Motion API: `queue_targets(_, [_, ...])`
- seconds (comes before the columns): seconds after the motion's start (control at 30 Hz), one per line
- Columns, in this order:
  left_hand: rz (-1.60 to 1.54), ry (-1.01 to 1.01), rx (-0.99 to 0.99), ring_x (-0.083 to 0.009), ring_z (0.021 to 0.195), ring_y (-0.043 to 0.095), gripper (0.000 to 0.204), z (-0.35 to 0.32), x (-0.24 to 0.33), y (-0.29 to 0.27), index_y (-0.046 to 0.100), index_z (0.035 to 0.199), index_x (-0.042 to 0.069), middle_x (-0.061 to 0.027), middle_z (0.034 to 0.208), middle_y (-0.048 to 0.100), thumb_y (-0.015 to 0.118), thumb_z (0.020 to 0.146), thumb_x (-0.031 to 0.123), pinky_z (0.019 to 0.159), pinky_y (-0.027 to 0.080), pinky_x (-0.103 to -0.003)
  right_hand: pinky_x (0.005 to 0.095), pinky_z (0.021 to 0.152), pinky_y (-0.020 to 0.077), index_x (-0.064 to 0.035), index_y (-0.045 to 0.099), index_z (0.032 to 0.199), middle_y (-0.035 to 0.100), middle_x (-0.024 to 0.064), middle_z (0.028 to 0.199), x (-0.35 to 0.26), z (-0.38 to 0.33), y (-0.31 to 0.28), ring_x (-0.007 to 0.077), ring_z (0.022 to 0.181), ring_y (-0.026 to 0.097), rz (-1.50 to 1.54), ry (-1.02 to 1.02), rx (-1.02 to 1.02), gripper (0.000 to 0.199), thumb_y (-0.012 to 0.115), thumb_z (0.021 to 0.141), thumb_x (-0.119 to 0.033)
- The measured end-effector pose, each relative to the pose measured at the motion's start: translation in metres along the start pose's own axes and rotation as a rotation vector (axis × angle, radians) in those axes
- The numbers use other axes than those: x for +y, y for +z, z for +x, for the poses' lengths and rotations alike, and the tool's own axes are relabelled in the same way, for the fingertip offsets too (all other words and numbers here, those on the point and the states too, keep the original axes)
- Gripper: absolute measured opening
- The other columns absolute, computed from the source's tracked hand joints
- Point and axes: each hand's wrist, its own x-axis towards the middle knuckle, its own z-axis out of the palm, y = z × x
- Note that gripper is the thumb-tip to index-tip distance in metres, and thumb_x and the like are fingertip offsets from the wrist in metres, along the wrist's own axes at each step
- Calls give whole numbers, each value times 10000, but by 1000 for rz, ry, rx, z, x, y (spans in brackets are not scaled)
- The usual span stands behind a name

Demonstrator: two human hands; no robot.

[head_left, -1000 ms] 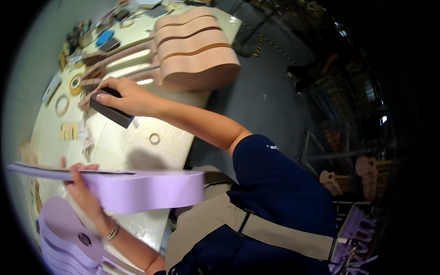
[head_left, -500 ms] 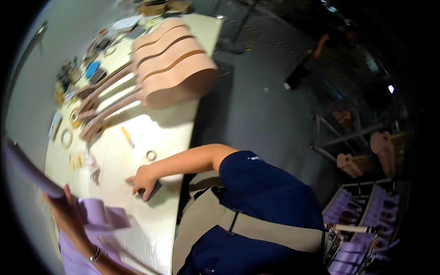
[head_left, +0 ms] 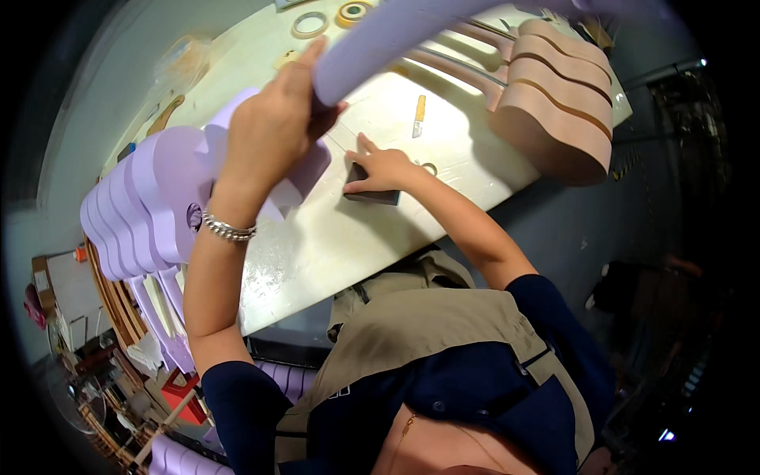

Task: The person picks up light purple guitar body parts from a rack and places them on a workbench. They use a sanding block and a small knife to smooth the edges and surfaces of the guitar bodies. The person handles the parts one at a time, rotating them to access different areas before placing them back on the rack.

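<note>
My left hand point(head_left: 273, 127), with a silver bracelet at its wrist, is closed around one end of a long lilac guitar part point(head_left: 388, 47), apparently a neck. The part slants up to the right above the table, and its far end is blurred. On the tabletop my right hand point(head_left: 384, 169) grips a dark rectangular block point(head_left: 374, 195), like a sanding block, with the thumb on its near side and a finger stretched past it. Behind my left forearm stand several lilac guitar bodies point(head_left: 138, 202), packed side by side; the forearm and hand partly hide them.
Several unpainted guitars point(head_left: 554, 103) lie stacked at the table's far right. A yellow-handled knife point(head_left: 419, 115), a tape roll point(head_left: 309, 25) and a small ring point(head_left: 430, 169) lie on the white table point(head_left: 317, 269). A red object point(head_left: 184, 396) and racks stand lower left.
My view has swung to the left. The lilac part now slants up to the right across the table from my left hand. My right hand remains on the block.
</note>
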Motion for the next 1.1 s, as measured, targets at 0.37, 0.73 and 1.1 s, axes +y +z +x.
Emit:
queue_targets(0.37, [179,521,-147,-154,714,482,461,-69,-6,81,487,1141,235,11,780,478,566,709,96,669,417,-271,299,972,329,-70,421,1315,506,130,1243,116,-136,-53,215,1156,452,675,171,720,508,569,872,-271])
queue_targets(0.73, [319,552,-1,-147,772,475,565,-114,-39,140,409,1244,298,22,832,470,527,747,55,813,425,-297,200,755,366,-123,470,1272,494,-4,840,65,-95,-2,73,789,433,967,212,436,384,499,916,-263])
queue_targets(1.1, [71,-66,111,-179,989,486,574,-161,-13,145,447,1260,147,-64,1054,490,631,728,33,866,438,-306,244,831,385,-112,471,1263,542,41,935,54,-63,15,121,877,487,976,185,459,439,546,888,-329])
